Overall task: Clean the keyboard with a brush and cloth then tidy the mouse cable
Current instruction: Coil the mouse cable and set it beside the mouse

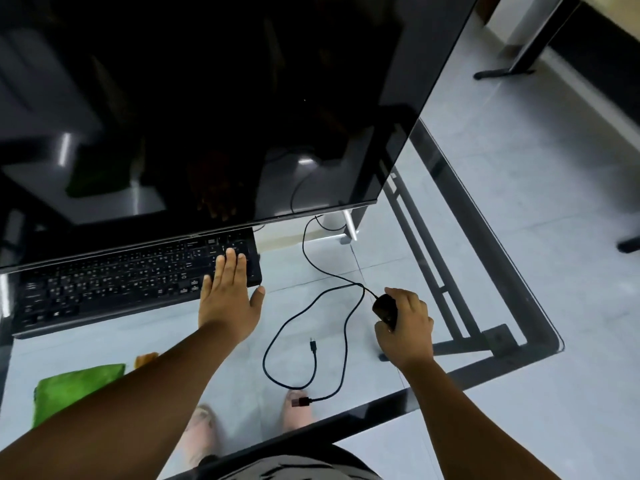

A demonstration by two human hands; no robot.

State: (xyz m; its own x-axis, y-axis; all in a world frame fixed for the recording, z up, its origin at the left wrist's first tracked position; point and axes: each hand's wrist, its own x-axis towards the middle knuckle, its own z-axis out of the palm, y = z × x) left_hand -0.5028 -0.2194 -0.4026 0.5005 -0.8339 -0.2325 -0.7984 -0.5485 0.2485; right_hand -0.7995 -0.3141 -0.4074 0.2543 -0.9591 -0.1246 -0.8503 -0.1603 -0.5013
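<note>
A black keyboard lies on the glass table under the monitor. My left hand rests flat, fingers apart, on the keyboard's right end. At the right, my right hand grips a black mouse. The mouse cable runs in a loose loop across the glass, with a USB plug near the front edge. A green cloth lies at the near left, partly hidden by my left forearm. A small orange-brown object, possibly the brush, peeks out beside it.
A large dark monitor fills the upper left and overhangs the keyboard. A second thin cable end lies inside the loop. The glass table's dark rim runs along the front and right. Feet and the table frame show through the glass.
</note>
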